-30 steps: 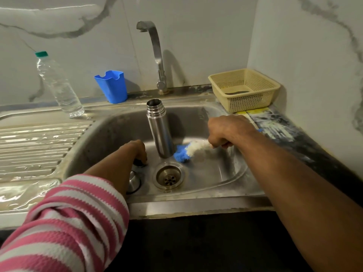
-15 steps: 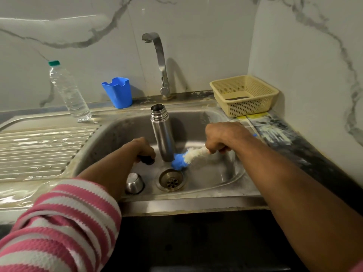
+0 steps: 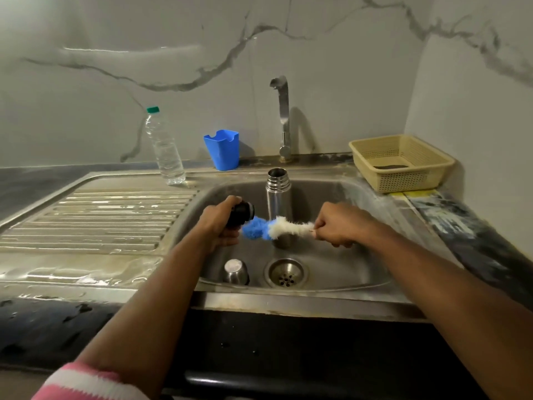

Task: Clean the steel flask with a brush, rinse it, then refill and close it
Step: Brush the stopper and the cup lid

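Left hand point(image 3: 220, 223) grips a black round flask stopper point(image 3: 243, 212); right hand point(image 3: 339, 225) holds a blue-and-white bristle brush point(image 3: 271, 230) against it, before the upright open steel flask point(image 3: 278, 194).

**A home kitchen, at the sink**

You are standing at a steel sink point(image 3: 346, 197) set into a dark tabletop point(image 3: 476, 241). Behind the sink a tap point(image 3: 284, 116) rises against marble-veined wall tiles point(image 3: 202, 67). Left of the sink lies a ribbed draining board point(image 3: 95, 217); right of it sits a cream plastic basket point(image 3: 401, 163).
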